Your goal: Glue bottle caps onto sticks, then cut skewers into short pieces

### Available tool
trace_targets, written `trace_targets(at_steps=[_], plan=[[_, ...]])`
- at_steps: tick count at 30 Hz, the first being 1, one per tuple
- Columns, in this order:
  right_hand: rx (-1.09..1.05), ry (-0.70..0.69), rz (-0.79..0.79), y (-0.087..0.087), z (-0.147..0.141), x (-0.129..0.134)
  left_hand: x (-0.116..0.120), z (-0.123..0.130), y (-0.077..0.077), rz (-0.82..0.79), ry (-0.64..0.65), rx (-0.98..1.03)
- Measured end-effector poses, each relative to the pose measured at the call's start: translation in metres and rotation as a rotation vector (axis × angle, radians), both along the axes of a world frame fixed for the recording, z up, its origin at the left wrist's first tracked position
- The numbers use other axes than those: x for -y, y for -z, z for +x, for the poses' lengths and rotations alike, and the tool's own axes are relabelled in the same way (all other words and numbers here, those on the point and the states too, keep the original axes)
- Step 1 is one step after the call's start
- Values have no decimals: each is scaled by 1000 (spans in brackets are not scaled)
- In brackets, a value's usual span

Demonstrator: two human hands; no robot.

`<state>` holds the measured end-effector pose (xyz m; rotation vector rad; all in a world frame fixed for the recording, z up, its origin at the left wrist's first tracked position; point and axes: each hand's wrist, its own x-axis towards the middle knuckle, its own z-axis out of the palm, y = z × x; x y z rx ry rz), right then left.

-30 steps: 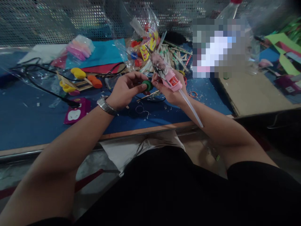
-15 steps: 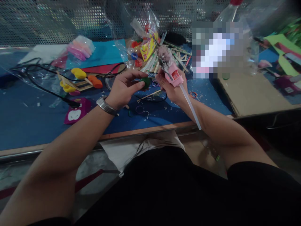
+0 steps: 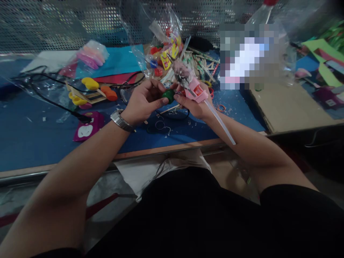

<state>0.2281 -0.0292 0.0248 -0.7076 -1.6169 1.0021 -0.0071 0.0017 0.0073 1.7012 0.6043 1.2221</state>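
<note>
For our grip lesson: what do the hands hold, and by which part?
Left hand: a green piece, by its left edge. Right hand: a pink glue gun, probably by its handle, hidden.

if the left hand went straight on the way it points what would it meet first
Probably the right hand, its fingertips just beyond the green piece in the left hand, though depth is unclear.

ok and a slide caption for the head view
Left hand pinching a green round piece, right hand holding a pink glue gun, above a cluttered blue tabletop.
</note>
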Motion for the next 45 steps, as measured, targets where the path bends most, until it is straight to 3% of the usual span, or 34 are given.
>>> trace_targets(at_steps=[7, 13, 18, 30, 40, 45], plan=[[-16, -13, 25, 10, -1, -7, -1, 0, 1, 68, -27, 14], [26, 49, -30, 8, -2, -3, 1, -2, 0, 123, 45, -9], [30, 39, -46, 5, -4, -1, 3, 3, 1, 254, -45, 1], [5, 30, -83, 8, -7, -2, 3, 2, 1, 413, -86, -89], [15, 51, -87, 7, -5, -3, 9, 5, 3, 284, -102, -70], [14, 83, -85, 6, -6, -1, 3, 4, 5, 295, -104, -64]])
